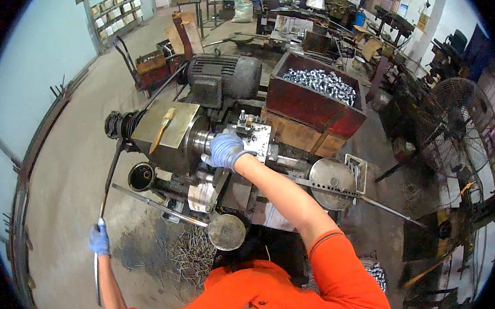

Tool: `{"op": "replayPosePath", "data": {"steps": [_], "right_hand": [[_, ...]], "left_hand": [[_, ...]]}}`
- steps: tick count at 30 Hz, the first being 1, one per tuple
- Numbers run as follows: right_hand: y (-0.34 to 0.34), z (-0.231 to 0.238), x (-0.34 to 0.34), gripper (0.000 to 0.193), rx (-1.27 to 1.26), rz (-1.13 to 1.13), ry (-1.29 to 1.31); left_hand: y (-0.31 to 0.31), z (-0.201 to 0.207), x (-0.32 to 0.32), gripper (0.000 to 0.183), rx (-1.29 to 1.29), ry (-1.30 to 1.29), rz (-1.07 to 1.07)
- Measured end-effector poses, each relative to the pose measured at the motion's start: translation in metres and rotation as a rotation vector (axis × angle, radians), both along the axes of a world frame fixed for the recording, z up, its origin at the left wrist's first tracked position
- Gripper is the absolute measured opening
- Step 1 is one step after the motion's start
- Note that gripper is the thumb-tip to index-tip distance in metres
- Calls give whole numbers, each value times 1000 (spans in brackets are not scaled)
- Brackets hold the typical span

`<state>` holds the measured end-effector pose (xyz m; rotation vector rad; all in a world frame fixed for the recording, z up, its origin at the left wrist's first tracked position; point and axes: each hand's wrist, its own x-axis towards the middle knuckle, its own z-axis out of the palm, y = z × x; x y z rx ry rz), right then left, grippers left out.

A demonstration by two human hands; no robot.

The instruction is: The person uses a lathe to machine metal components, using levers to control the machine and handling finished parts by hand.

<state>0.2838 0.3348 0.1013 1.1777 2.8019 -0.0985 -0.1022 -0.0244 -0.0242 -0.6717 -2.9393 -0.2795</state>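
Observation:
My left hand [99,239], in a blue glove, is closed around a long metal lever [110,183] that runs down from the left end of a small lathe. My right hand [225,150], gloved alike, reaches over the machine beside the shiny spindle nose [203,142]. Its fingers curl in front of the spindle; whatever they hold is hidden. A paintbrush [161,130] with a wooden handle lies on the flat metal cover [177,121] of the headstock. Right of that hand is the tool slide [260,137], strewn with dark chips.
Behind the lathe sits an electric motor [224,76]. A red metal bin [312,114] full of shiny metal parts [320,82] rests on a wooden crate [299,136]. At right stands a large fan [453,122]. Thin rods or shavings [193,256] litter the floor below a round metal disc [226,232].

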Motion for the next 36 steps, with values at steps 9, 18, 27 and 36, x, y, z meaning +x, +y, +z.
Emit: {"op": "replayPosePath", "data": {"steps": [9, 18, 27, 36], "right_hand": [[7, -13, 10, 49, -53, -33, 138], [-5, 9, 26, 51, 101, -83, 115], [48, 87, 148, 50, 591, -295, 466], [-33, 40, 202, 40, 502, -307, 707]], "left_hand": [[17, 19, 105, 47, 88, -15, -63], [46, 14, 54, 32, 59, 28, -421], [66, 6, 39, 34, 42, -56, -394], [70, 41, 64, 37, -96, 309, -605]]}}
